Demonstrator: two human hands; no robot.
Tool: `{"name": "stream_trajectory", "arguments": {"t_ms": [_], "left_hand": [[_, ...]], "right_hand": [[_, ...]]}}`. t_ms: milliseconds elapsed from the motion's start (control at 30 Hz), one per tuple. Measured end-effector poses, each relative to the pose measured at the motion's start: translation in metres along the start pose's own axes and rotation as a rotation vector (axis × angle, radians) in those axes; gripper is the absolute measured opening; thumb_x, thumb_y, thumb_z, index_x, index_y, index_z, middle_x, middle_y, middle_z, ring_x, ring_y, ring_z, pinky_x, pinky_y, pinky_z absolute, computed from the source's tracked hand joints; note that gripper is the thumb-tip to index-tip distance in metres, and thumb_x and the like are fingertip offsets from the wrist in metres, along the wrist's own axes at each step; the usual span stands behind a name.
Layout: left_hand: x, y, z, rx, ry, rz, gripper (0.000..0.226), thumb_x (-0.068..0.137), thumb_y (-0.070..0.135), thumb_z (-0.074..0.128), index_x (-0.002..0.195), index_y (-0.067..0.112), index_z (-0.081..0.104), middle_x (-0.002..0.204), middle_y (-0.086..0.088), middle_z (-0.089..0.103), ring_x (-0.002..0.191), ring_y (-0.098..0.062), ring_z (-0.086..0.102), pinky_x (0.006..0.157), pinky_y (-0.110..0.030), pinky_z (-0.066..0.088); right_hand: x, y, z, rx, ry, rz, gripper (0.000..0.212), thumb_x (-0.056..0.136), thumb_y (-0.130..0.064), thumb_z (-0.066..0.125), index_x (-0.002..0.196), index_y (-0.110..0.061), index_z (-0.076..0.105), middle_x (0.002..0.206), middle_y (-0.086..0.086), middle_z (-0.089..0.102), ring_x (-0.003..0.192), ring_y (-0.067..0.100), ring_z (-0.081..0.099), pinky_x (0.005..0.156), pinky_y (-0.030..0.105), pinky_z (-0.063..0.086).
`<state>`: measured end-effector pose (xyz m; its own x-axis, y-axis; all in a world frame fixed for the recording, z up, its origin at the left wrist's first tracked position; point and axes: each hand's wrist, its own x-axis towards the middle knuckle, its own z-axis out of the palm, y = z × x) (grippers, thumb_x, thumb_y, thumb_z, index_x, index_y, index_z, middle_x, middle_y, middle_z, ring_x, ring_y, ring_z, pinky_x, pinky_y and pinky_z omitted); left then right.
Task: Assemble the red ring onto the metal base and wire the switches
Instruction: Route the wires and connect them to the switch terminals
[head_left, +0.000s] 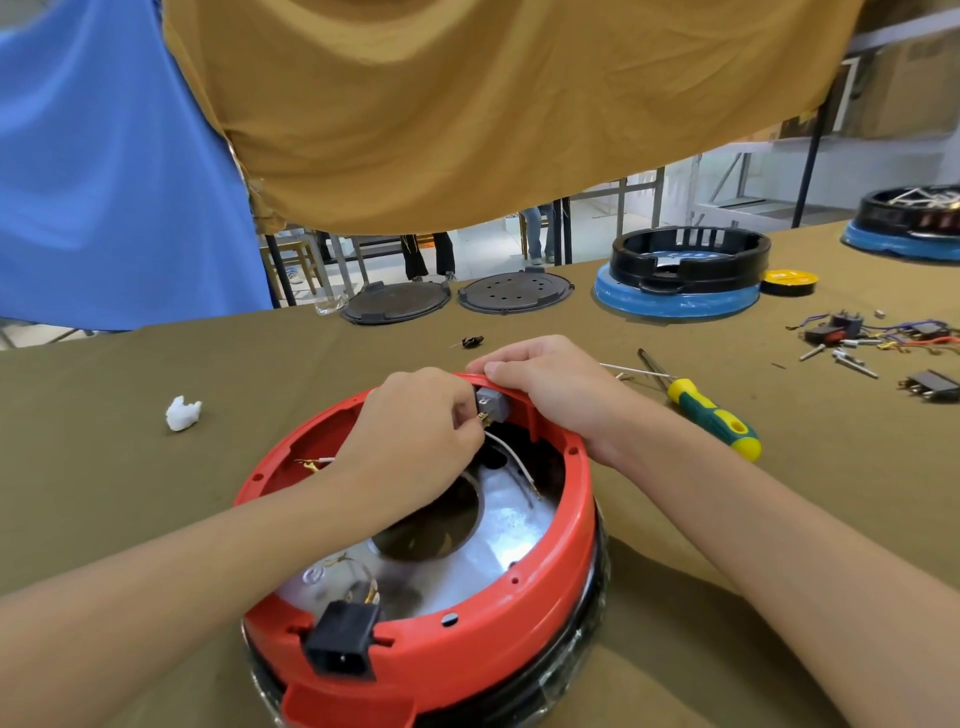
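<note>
A white wire (511, 457) is pinched by the left hand (415, 431) at the grey switch (491, 402); the red ring (566, 582) rim is gripped by the right hand (545, 379).

A glossy plastic red ring (566, 561) sits on a shiny, mirror-smooth metal base (511, 525), over a matt, creased olive table cloth (130, 493).

Olive-clothed table (104, 467), red ring (571, 587), screwdriver (714, 415), white wad (182, 413), two dark discs (397, 301)

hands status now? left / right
Left hand: pinching the white wire terminal at the grey switch.
Right hand: gripping the red ring rim.
</note>
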<state>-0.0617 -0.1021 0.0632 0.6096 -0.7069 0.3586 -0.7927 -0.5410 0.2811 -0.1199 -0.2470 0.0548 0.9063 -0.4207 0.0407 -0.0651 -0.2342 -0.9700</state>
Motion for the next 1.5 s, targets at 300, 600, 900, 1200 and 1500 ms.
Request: {"name": "stream_trajectory", "arguments": {"t_ms": [300, 600, 900, 1200, 1500], "left_hand": [[0.002, 0.002, 0.002, -0.059, 0.005, -0.026, 0.021, 0.085, 0.015, 0.064, 0.065, 0.019, 0.067, 0.064, 0.005, 0.068, 0.069, -0.018, 0.065, 0.065, -0.037, 0.052], [0.005, 0.003, 0.004, -0.086, -0.007, -0.078, 0.020, 0.085, 0.017, 0.065, 0.066, 0.019, 0.069, 0.064, 0.007, 0.069, 0.060, -0.013, 0.065, 0.068, -0.035, 0.055], [-0.001, 0.000, -0.003, -0.071, -0.006, -0.124, 0.012, 0.082, 0.026, 0.070, 0.070, 0.026, 0.069, 0.066, 0.013, 0.067, 0.054, 0.001, 0.057, 0.058, -0.025, 0.049], [0.009, 0.004, 0.001, -0.171, -0.028, -0.203, 0.018, 0.081, 0.015, 0.067, 0.064, 0.015, 0.071, 0.056, 0.001, 0.068, 0.058, -0.017, 0.068, 0.066, -0.040, 0.061], [0.013, -0.005, 0.001, -0.299, -0.121, -0.261, 0.020, 0.087, 0.018, 0.071, 0.067, 0.016, 0.072, 0.054, -0.001, 0.070, 0.048, -0.015, 0.070, 0.046, -0.022, 0.054]], "right_hand": [[0.000, 0.000, 0.001, -0.006, 0.014, 0.003, 0.024, 0.099, -0.011, 0.053, 0.109, -0.011, 0.075, 0.101, 0.011, 0.075, 0.100, 0.027, 0.071, 0.096, 0.048, 0.054], [-0.002, -0.001, 0.003, 0.005, 0.027, 0.015, 0.024, 0.099, -0.010, 0.053, 0.106, -0.010, 0.076, 0.101, 0.020, 0.074, 0.104, 0.040, 0.068, 0.095, 0.059, 0.051], [0.000, 0.001, 0.003, 0.031, 0.012, 0.011, 0.023, 0.098, -0.010, 0.054, 0.108, -0.010, 0.075, 0.101, 0.014, 0.075, 0.100, 0.029, 0.070, 0.096, 0.046, 0.054], [0.000, 0.002, 0.004, 0.062, 0.013, 0.014, 0.024, 0.098, -0.008, 0.054, 0.107, -0.009, 0.075, 0.100, 0.013, 0.075, 0.097, 0.027, 0.071, 0.088, 0.039, 0.058], [0.001, 0.003, 0.003, 0.070, 0.011, 0.015, 0.025, 0.098, -0.009, 0.052, 0.109, -0.009, 0.075, 0.101, 0.013, 0.074, 0.095, 0.026, 0.071, 0.086, 0.037, 0.059]]}}
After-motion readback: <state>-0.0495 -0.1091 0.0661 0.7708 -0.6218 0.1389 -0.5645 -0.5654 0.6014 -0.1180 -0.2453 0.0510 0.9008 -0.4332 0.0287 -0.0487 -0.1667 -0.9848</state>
